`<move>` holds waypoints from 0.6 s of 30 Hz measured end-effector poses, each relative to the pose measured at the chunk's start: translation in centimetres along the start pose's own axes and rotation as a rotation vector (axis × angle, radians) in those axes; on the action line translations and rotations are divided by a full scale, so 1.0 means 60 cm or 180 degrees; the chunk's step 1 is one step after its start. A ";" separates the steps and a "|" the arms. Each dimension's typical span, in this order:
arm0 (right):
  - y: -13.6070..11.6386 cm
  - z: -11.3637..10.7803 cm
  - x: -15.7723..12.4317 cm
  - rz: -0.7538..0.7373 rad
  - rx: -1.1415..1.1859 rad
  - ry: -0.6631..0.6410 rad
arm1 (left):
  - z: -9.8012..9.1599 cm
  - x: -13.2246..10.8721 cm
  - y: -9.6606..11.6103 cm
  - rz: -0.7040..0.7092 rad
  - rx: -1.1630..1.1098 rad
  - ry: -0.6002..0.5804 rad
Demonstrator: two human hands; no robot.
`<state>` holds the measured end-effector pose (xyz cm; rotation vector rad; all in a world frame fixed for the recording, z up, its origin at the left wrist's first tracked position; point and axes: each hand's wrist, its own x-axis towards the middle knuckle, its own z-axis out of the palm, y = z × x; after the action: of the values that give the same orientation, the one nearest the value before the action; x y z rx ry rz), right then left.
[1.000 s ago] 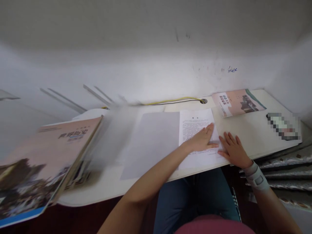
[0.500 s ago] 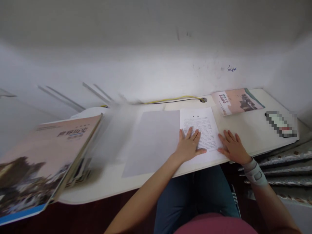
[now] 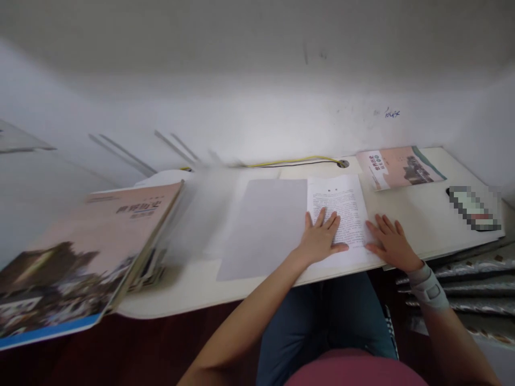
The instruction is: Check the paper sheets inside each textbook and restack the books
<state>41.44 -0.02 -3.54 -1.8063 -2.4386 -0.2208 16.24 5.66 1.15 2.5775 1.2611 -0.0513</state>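
Spread flat on a printed page (image 3: 349, 214) is my left hand (image 3: 322, 238), its fingers apart and nothing gripped. My right hand (image 3: 392, 244) lies open at the page's right edge, fingers spread over the edge and the desk; a pale band circles that wrist. A plain greyish sheet (image 3: 265, 225) lies against the page's left side. Whether the two are joined I cannot tell. Lines of small text cover the page beneath a short heading.
A stack of books with a pink cover (image 3: 120, 230) stands at the left of the white desk (image 3: 181, 292). A pink booklet (image 3: 402, 169) and a blurred-out phone-like object (image 3: 475, 209) lie at the right. A yellow cable (image 3: 298, 159) runs along the wall to a desk hole.
The view has shifted slightly, so everything on the desk appears a little further right. Both hands keep their places on and beside the page.
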 end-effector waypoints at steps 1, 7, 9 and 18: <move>0.004 0.002 -0.002 -0.0009 0.0031 0.0009 | -0.003 -0.009 -0.009 -0.0025 -0.0033 0.0087; -0.011 -0.010 0.003 0.0004 -0.0075 0.0428 | 0.004 -0.110 -0.132 -0.1602 -0.0096 0.1127; -0.035 -0.027 0.011 -0.0190 -0.0153 0.0535 | 0.013 -0.140 -0.172 -0.1981 -0.0078 0.1358; -0.091 -0.035 0.030 -0.0916 -0.0029 0.0189 | -0.001 -0.188 -0.224 -0.2070 -0.2262 0.2547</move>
<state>35.67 -0.26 -1.50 -1.4227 -2.6496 -0.3025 -1.22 4.85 -0.14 1.5077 1.8643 1.1577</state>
